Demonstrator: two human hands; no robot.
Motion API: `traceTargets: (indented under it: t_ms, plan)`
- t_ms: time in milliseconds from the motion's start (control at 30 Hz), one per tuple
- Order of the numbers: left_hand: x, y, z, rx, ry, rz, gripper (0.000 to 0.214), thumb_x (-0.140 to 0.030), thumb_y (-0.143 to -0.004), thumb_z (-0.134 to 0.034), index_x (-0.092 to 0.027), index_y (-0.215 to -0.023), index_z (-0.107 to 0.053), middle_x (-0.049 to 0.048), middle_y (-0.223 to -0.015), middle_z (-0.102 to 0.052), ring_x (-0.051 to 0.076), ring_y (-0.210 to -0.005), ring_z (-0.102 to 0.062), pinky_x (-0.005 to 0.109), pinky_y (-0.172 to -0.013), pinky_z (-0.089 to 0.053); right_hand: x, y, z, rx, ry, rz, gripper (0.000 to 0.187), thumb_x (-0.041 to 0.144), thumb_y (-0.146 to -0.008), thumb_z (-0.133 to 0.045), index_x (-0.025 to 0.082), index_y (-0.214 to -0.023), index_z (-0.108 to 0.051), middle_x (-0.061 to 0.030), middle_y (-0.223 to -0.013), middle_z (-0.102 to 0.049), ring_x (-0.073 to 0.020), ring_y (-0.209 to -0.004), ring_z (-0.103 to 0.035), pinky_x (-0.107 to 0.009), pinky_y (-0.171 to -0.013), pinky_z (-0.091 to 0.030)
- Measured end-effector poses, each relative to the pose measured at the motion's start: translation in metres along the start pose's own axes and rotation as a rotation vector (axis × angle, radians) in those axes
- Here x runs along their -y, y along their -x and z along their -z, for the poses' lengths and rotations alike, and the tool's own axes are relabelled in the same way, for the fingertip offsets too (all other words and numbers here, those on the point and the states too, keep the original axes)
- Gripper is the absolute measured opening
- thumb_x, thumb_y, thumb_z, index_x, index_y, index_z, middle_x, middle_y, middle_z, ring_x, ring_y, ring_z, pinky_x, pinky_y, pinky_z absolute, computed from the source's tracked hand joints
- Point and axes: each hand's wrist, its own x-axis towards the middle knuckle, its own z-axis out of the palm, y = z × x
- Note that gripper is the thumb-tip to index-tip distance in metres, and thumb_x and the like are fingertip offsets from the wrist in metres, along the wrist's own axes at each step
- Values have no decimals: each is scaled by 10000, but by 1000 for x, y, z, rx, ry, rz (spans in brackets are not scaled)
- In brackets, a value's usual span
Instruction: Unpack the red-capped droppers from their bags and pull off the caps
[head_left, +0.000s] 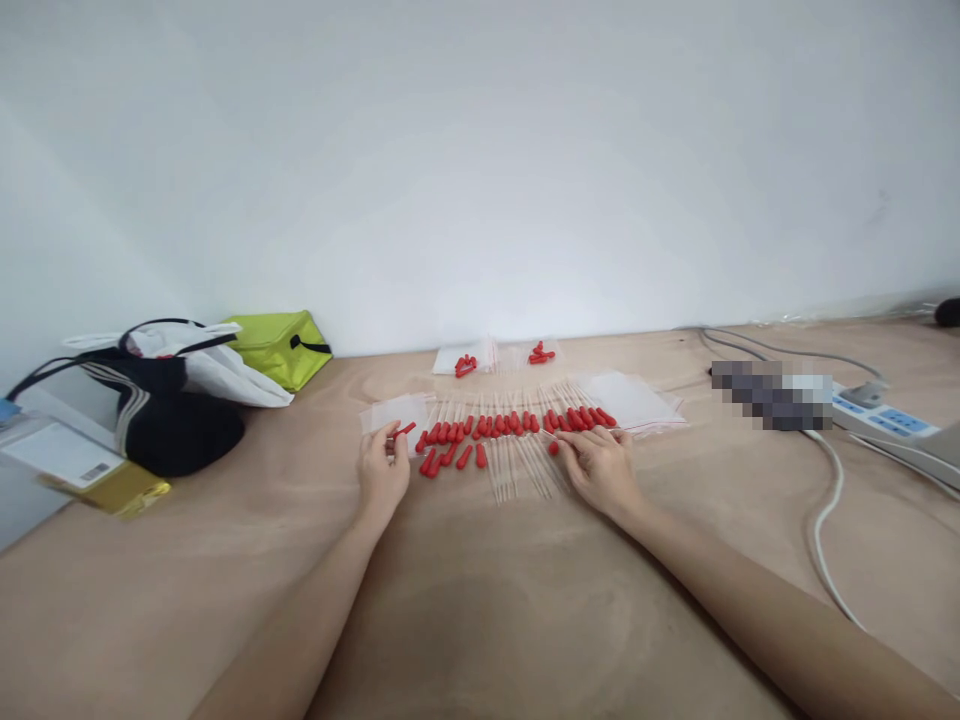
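A row of clear thin droppers with red rubber bulbs [517, 422] lies across the middle of the tan table [480, 600]. My left hand [382, 468] is at the row's left end, fingers pinched on a red-bulbed dropper [405, 430]. My right hand [600, 462] rests at the right end of the row, fingers curled over the clear stems, touching a red bulb [553, 448]. A few loose red bulbs [450, 458] lie between my hands. Clear plastic bags [634, 398] lie behind the row on the right, and another clear bag [394, 410] lies by my left hand.
Two small bags with red bulbs [499, 357] sit near the wall. At the left are a black and white bag [161, 395], a green pouch [279, 345] and a gold box [112, 488]. A power strip [885, 415] with white cables [825, 520] lies at the right.
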Motion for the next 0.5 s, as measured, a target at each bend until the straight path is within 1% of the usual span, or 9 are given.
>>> traceTargets:
  t_ms: [67,100,167,267,367,500]
  plan:
    - [8,-3,-3,33,26,73,336,-321,-734,-459,-118,-975,-574,72,-829,-577,140,-630,-551,292,-650,-485,5,-3,-3,-27,37,29,195,237,-820,-464,199,-823,-655,-7,-657,-655,-132,-682,-515,-315,-715,-226]
    - [10,-4,-4,53,34,85,343,-331,-723,-470,-121,-975,-569,64,-816,-580,133,-605,-545,286,-631,-484,8,-4,-5,-40,53,48,184,232,-813,-472,198,-812,-653,-3,-641,-650,-132,-670,-507,-317,-710,-224]
    - [10,-3,-6,91,17,70,336,-350,-704,-492,-136,-950,-571,48,-782,-586,132,-592,-540,276,-605,-475,12,-6,-7,-55,85,85,167,226,-804,-484,197,-777,-646,4,-613,-638,-132,-650,-488,-319,-699,-218]
    - [6,-1,-6,129,-52,31,314,-367,-691,-509,-153,-908,-585,43,-747,-595,152,-628,-548,270,-590,-460,17,-6,-8,-58,134,135,174,221,-809,-479,193,-729,-631,5,-579,-620,-131,-637,-464,-319,-689,-213]
    - [3,0,-4,138,-130,-29,303,-374,-710,-498,-160,-901,-597,52,-758,-612,181,-699,-560,298,-650,-454,17,-6,-9,-58,170,171,180,208,-811,-473,189,-708,-620,5,-569,-608,-130,-639,-448,-320,-690,-209]
    - [-1,2,-1,84,-254,-133,280,-384,-741,-488,-178,-868,-628,67,-835,-621,219,-817,-544,345,-768,-419,16,-4,-9,-50,183,190,174,197,-801,-480,184,-687,-611,1,-586,-613,-129,-645,-439,-324,-697,-203]
